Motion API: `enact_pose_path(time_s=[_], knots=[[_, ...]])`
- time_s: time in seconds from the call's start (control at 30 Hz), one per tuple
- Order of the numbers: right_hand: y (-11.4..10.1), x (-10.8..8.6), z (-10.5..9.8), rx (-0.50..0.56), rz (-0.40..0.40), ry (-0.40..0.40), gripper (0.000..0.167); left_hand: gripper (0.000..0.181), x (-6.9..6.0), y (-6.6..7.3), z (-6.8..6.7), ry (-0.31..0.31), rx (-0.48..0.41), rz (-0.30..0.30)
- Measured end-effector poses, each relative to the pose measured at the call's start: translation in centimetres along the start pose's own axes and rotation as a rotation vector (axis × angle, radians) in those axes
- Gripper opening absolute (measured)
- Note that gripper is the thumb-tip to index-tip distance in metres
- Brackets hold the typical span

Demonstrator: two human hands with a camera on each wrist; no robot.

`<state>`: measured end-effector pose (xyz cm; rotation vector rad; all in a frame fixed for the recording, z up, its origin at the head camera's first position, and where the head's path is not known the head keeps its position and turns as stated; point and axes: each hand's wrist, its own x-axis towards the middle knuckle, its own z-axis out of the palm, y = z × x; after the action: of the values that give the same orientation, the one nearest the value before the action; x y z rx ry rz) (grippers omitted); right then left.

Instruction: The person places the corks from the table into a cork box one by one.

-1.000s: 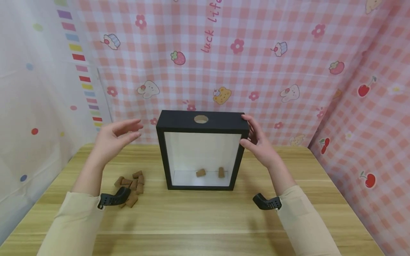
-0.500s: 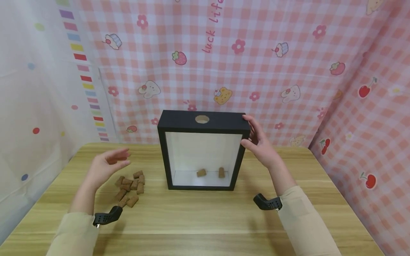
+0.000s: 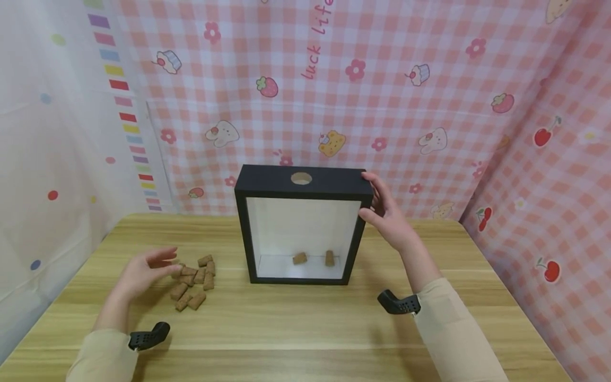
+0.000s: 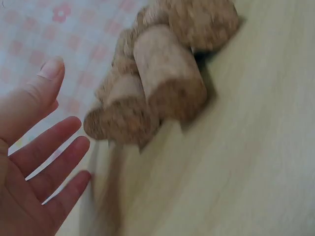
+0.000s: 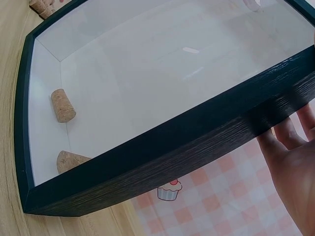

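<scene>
A black shadow-box frame with a clear front stands upright on the table, a round hole in its top. Two corks lie inside on its white floor. My right hand grips the frame's upper right corner, thumb at the front and fingers round the side and back. To the left, several loose corks lie in a pile. Just beside that pile is my left hand, its fingers spread and holding nothing; in the left wrist view the fingertips point toward the corks, a small gap between.
The wooden table reaches back to a pink checked curtain. White cloth hangs on the left, and a cherry-print cloth on the right. A black wrist-camera mount sits on the left wrist.
My left hand has come down and left from beside the frame's upper left to the cork pile's left edge. The right hand and the frame have stayed in place.
</scene>
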<state>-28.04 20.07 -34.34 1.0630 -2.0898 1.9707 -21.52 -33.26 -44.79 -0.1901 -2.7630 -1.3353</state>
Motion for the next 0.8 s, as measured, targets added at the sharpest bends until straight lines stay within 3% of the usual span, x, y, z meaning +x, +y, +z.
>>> enact_pose_path(time_s=[0.23, 0.8], knots=[[-0.1, -0.1, 0.0, 0.003, -0.002, 0.004, 0.064, 0.061, -0.5, -0.7, 0.2, -0.033, 0.045, -0.035], [0.0, 0.0, 0.0, -0.014, 0.010, 0.009, 0.065, 0.051, -0.4, -1.3, 0.8, -0.027, 0.083, -0.077]])
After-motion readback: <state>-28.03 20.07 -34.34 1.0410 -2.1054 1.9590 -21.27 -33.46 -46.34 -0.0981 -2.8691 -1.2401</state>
